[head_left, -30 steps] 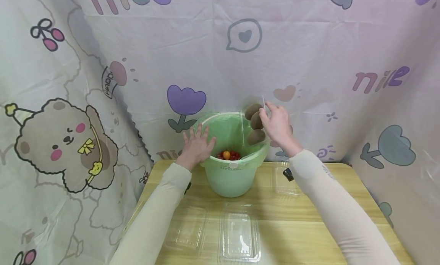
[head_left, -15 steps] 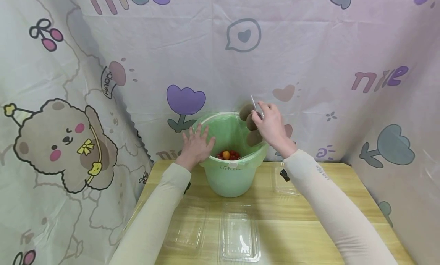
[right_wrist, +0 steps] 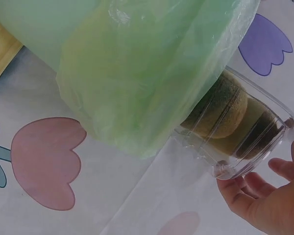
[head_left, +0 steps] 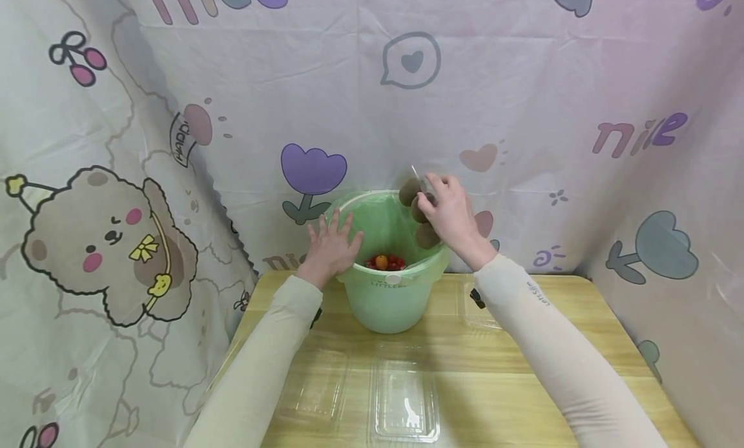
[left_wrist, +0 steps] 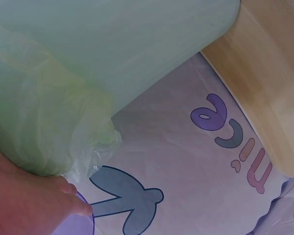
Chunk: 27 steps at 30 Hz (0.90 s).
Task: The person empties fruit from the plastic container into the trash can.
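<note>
A light green bucket (head_left: 388,306) lined with a thin green plastic bag (right_wrist: 117,78) stands on the table. Inside it lie several small red fruits (head_left: 396,263) and an orange one (head_left: 381,262). My left hand (head_left: 330,248) rests on the bucket's left rim with its fingers spread; in the left wrist view it touches the bag's edge. At the bucket's right rim my right hand (head_left: 452,212) grips a clear plastic box (right_wrist: 262,147) by one end. The box is tilted, with brown kiwis (right_wrist: 223,110) in it. The bag partly hides the box in the right wrist view.
Clear plastic trays (head_left: 405,396) lie on the wooden table (head_left: 494,403) in front of the bucket. Another clear tray (head_left: 479,309) is at its right, partly behind my right sleeve. A printed curtain (head_left: 523,112) encloses the back and sides.
My right hand has moved left with the plastic box, which leans further over the bucket. The kiwis shifted left along with it. My left hand stays on the rim.
</note>
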Available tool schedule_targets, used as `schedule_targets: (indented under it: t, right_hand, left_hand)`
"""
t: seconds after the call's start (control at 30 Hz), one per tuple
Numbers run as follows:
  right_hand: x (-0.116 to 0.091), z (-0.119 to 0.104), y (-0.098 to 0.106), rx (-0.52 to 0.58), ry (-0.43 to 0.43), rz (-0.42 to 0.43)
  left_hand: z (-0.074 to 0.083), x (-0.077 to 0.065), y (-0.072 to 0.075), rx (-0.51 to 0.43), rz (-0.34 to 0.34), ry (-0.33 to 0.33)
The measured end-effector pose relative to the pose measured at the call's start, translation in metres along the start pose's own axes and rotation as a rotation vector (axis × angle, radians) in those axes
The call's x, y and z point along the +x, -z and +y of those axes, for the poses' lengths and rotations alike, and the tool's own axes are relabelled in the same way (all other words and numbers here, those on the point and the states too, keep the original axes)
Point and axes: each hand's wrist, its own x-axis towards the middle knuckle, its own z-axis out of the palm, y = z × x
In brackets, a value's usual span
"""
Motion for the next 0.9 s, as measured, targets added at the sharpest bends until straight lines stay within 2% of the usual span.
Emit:
schedule_targets:
  t: [0.2,0.4,0.57,0.7,0.9]
  right_hand:
    - [-0.0007,0.0013,-0.0016,-0.006,0.024,-0.004]
    - [0.0003,0.0029,-0.0056,-0.041,0.086,0.01]
    - [0.0001,0.0021,-0.008,-0.065,0.096,0.01]
    - [-0.0002,0.0014,-0.0087,-0.067,0.128,0.057]
    - [0.0005,0.0,-0.0097,-0.078,0.22,0.134]
  left_hand:
    - [0.0004,0.0007,-0.0004,-0.001,-0.001,0.001]
    - [0.0014,0.0004,-0.0002,-0.009,0.005,-0.003]
    - [0.0014,0.0,-0.0003,-0.01,0.007,-0.006]
    - [0.001,0.0,-0.0005,-0.011,0.005,-0.011]
    - [0.0,-0.0002,-0.0008,-0.019,0.009,-0.011]
